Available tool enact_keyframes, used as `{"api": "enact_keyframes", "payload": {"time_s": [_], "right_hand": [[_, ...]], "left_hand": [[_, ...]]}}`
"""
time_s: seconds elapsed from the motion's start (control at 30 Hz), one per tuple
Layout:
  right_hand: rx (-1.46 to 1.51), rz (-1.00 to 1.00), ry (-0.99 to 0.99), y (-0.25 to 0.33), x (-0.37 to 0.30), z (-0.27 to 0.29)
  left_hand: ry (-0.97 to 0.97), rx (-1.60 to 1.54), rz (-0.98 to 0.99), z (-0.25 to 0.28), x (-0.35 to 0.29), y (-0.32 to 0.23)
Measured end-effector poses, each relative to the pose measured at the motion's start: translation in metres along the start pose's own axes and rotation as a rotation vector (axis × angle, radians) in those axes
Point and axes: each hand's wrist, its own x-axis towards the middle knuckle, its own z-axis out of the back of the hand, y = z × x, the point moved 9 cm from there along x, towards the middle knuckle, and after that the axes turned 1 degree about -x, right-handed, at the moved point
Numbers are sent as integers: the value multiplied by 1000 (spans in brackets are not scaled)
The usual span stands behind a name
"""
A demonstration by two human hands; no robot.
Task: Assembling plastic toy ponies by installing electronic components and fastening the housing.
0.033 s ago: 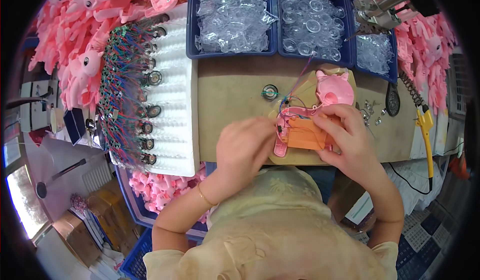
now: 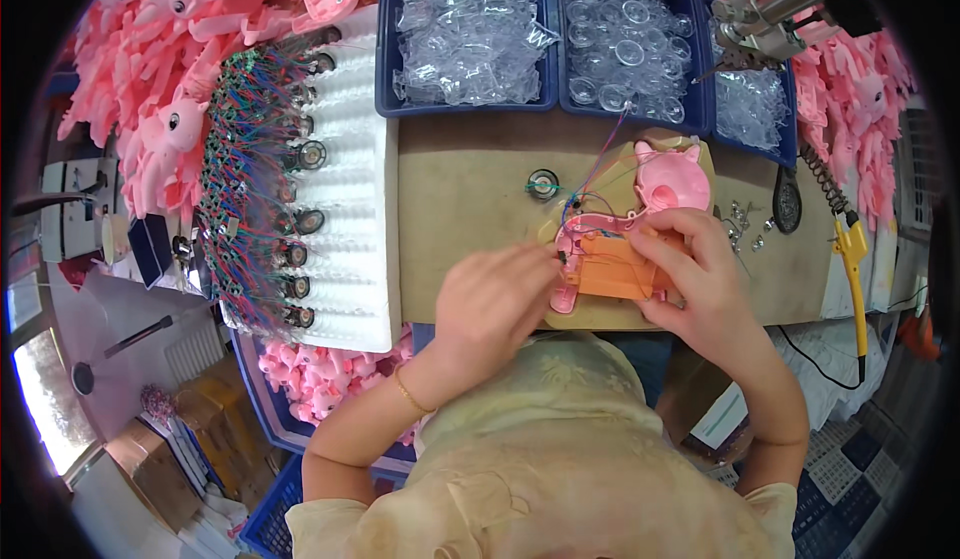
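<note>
**benchwatcher:** So the pink toy shell (image 2: 640,221) sits on the brown work mat (image 2: 460,209), near its front right part, with an orange insert (image 2: 612,264) seated in the body. Right hand (image 2: 700,279) is curled round the shell's right side, fingers closed on the orange piece and the pink edge. Left hand (image 2: 495,299) comes in from the shell's left, fingertips pinched together right at its left edge; can't tell what's between them, too small.

**pinkparts:** And the wires?

**benchwatcher:** Thin coloured wires (image 2: 592,184) run up from the shell toward the back. A small round speaker (image 2: 543,184) lies on the mat just left of the shell. A few little screws (image 2: 745,224) are scattered just right of it.

**pinkparts:** Further out?

**benchwatcher:** Behind the shell, blue trays (image 2: 465,107) full of clear plastic pieces. Well to the left, a white foam rack (image 2: 350,199) lined with more wired speakers. Off to the right, a yellow-handled tool (image 2: 855,259) on a coiled cord. Heaps of pink toy parts (image 2: 150,79) in the far left corner.
</note>
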Motion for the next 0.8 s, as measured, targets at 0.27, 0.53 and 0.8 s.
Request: {"api": "enact_keyframes", "payload": {"time_s": [0.27, 0.53, 0.8], "right_hand": [[39, -94, 178, -3, 13, 0], [-157, 39, 259, 15, 24, 1], [-190, 104, 238, 21, 30, 1]], "left_hand": [[168, 272, -152, -11, -11, -19], [254, 282, -208, -10, -10, -22], [268, 262, -231, -11, -10, -20]]}}
